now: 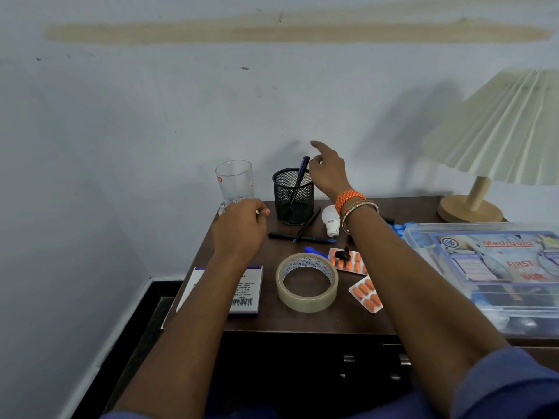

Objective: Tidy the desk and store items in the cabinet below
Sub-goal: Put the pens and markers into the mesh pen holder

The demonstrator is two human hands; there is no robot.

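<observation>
The dark brown wooden desk [305, 320] stands against a pale blue wall, with dark cabinet fronts and small metal handles below its front edge. At the right sits a clear plastic first-aid box [496, 276] with a blue printed label, its near end blurred. Behind it a lamp with a cream pleated shade [499, 128] stands on a round wooden base. A white flat box with a purple edge and a barcode [245, 293] lies at the front left corner, partly under the left forearm. Next to it, towards the middle, a roll of clear packing tape [307, 282] lies flat. At the back a black mesh pen holder [292, 196] stands upright with a dark blue pen [302, 170] leaning in it. A clear drinking glass [234, 181] stands at the back left corner.

The left hand [239, 231] is curled around the bottom of the glass. The right hand [328, 170], orange and mixed bangles on its wrist, hovers just beside the holder's rim with fingers loose and forefinger stretched out; it holds nothing.

Two foil strips of orange tablets [364, 293] lie right of the tape, a small black object on the farther one. A white light bulb [330, 220] lies beside the holder, and loose black pens [298, 235] lie crossed in front of it, with a blue pen [314, 252] nearer the tape.
</observation>
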